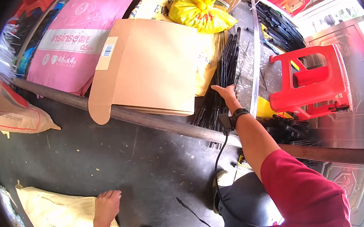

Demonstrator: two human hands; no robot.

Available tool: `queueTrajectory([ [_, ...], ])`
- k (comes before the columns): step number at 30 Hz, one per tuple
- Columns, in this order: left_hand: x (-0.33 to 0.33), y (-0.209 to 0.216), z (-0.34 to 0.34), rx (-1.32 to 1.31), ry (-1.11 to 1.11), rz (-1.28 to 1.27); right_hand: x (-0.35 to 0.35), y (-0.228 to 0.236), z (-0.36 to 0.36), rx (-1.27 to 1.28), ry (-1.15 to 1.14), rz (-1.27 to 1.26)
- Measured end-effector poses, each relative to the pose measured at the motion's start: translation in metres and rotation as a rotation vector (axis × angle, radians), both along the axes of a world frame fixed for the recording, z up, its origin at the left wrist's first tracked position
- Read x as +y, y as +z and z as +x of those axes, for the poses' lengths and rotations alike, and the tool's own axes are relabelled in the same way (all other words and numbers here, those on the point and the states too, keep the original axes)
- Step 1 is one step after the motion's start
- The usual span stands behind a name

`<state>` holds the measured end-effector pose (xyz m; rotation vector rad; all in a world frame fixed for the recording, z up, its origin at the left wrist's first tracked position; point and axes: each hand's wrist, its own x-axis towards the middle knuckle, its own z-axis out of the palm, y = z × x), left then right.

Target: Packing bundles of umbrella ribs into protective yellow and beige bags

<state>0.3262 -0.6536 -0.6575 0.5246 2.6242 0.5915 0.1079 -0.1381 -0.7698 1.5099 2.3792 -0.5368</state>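
My right hand (226, 96) reaches out to a bundle of long, thin black strips (229, 61) on the table. Its thumb is spread away from the fingers, and the hand rests against the strips. Whether any strip lies in its grasp is hard to see. Down at the lower left, my left hand (107, 206) is closed with bent fingers, over the edge of a cream sack (61, 217). What is beneath those fingers is hidden. Left of the strips lies a flat brown cardboard box (152, 67) with a pale label.
A knotted yellow plastic bag (202, 14) sits behind the box, and a pink sack (79, 40) lies to its left. The table's front rail (160, 122) crosses the view. A red plastic stool (310, 78) stands at right. More black strips (277, 24) lie beyond a metal bar.
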Motion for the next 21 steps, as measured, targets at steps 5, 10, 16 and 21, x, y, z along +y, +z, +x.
queueTrajectory([
  [5, -0.023, 0.017, -0.003, 0.008, -0.023, -0.091, -0.055, 0.002, -0.014, -0.016, 0.0, 0.222],
  [10, -0.04, 0.023, -0.007, -0.007, 0.082, -0.089, -0.07, 0.012, -0.029, -0.098, -0.008, 0.241],
  [16, -0.038, 0.023, 0.001, -0.059, 0.13, -0.109, -0.021, 0.016, -0.019, -0.013, -0.041, 0.012],
  [21, -0.05, 0.015, 0.016, -0.052, 0.145, -0.123, -0.013, 0.019, -0.019, 0.022, 0.029, 0.063],
])
